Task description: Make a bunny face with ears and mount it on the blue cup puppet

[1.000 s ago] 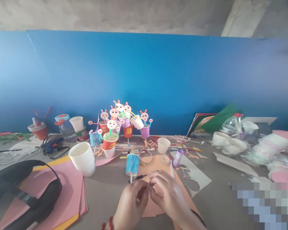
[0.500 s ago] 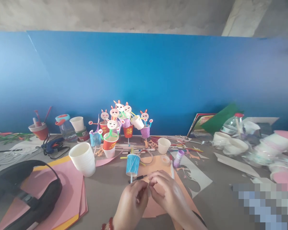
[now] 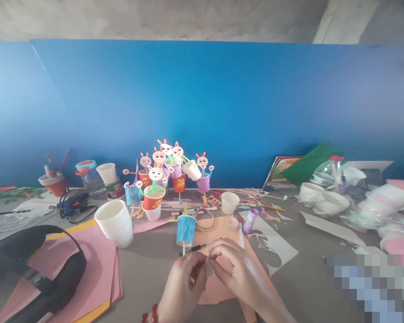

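My left hand and my right hand meet low in the middle, fingertips pinched together. Between them shows a small whitish piece, thin and mostly covered by the fingers; its kind I cannot make out. Under the hands lies orange paper. Just beyond the left hand stands a blue-coloured paper cup, upside down with a white stick below it. A black pen lies behind the fingertips. A roll of clear tape and a purple glue stick are beyond the right hand.
Rabbit-faced cup figures cluster at the back. At left are stacked white cups, pink paper, black headphones and a blue glue gun. Cut white paper and bagged cups lie right. A blue panel stands behind.
My fingertips have parted slightly, so more of the whitish piece shows between them. The view has shifted a little; the objects on the table stay where they were.
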### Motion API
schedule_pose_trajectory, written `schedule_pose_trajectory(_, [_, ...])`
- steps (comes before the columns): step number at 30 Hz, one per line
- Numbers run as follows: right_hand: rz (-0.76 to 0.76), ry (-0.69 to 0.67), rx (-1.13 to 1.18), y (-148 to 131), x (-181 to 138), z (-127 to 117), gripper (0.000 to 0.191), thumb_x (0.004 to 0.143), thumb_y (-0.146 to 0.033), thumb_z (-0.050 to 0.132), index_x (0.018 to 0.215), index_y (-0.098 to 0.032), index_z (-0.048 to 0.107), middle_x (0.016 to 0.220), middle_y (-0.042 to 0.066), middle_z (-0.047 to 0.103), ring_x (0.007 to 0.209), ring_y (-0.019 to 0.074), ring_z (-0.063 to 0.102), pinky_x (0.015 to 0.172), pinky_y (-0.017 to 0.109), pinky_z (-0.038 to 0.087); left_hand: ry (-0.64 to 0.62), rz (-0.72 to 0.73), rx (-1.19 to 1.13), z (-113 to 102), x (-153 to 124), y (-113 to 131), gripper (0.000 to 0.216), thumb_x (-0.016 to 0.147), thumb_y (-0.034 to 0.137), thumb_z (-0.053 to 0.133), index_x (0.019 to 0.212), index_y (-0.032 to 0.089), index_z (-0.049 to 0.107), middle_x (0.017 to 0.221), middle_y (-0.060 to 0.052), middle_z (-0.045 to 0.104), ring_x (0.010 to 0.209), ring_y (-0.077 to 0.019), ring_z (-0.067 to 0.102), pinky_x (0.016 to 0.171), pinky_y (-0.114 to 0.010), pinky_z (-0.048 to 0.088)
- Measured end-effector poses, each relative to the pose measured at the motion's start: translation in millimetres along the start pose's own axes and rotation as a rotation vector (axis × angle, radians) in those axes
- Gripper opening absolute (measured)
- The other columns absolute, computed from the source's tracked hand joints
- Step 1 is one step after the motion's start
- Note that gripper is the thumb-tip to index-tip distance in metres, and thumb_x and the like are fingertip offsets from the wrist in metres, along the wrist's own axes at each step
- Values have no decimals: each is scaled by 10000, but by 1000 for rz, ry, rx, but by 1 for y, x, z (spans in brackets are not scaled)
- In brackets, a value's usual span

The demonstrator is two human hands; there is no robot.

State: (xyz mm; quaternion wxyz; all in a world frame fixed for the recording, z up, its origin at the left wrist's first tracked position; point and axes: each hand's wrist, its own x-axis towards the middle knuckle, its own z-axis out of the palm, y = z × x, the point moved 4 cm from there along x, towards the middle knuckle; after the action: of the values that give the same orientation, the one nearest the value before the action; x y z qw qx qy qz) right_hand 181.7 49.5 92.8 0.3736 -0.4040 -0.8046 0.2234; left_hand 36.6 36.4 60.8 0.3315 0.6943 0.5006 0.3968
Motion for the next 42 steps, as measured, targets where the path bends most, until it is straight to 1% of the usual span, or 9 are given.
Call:
schedule_pose_trajectory(4, [9, -5, 9, 0, 0, 0, 200, 793, -51, 529, 809, -247, 568, 870, 25, 679, 888, 216, 649, 779, 328, 528, 5, 8, 2, 0, -2, 1, 205, 862, 130, 430, 764, 166, 606, 635, -7, 569, 520, -115, 550, 437, -169, 342])
schedule_pose_trajectory(9, [13, -6, 5, 0, 0, 0, 179, 817, -72, 531, 813, -248, 567, 854, 18, 680, 862, 208, 651, 760, 314, 526, -1, 8, 9, 1, -2, 0, 190, 854, 120, 442, 768, 163, 606, 647, -9, 572, 519, -115, 554, 420, -167, 325])
schedule_pose_trajectory(18, [26, -5, 15, 2, -2, 1, 186, 815, -63, 547, 809, -248, 566, 858, 16, 678, 869, 211, 655, 763, 317, 530, 19, 30, 27, 0, -1, 1, 202, 834, 87, 446, 768, 165, 621, 641, -1, 572, 507, -109, 538, 432, -164, 342])
schedule_pose_trajectory(28, [29, -21, 3, 1, -1, 2, 213, 792, -33, 560, 804, -245, 572, 846, 7, 675, 859, 208, 644, 763, 314, 521, 0, 12, 23, 1, -2, 0, 207, 841, 99, 442, 763, 165, 622, 633, 2, 562, 511, -111, 550, 436, -167, 344])
schedule_pose_trajectory(33, [28, -39, -2, 0, -1, 1, 203, 800, -46, 566, 816, -248, 572, 856, 9, 672, 862, 210, 640, 768, 318, 519, 0, 6, 15, 1, -1, -1, 206, 844, 98, 436, 779, 155, 624, 657, -10, 577, 505, -112, 553, 428, -172, 345])
schedule_pose_trajectory(38, [14, -22, -1, 1, -1, -1, 197, 816, -53, 532, 819, -247, 568, 853, 13, 673, 864, 208, 644, 764, 313, 516, -13, 7, -8, 2, -1, -1, 209, 856, 117, 426, 803, 149, 626, 662, -10, 569, 501, -112, 559, 437, -175, 358])
schedule_pose_trajectory(42, [20, -28, 0, 2, 0, 1, 185, 827, -65, 527, 807, -245, 567, 841, 12, 674, 848, 204, 643, 749, 307, 513, -19, -6, 3, 3, -2, -2, 198, 866, 140, 433, 765, 160, 602, 641, -3, 543, 505, -117, 556, 417, -171, 337])
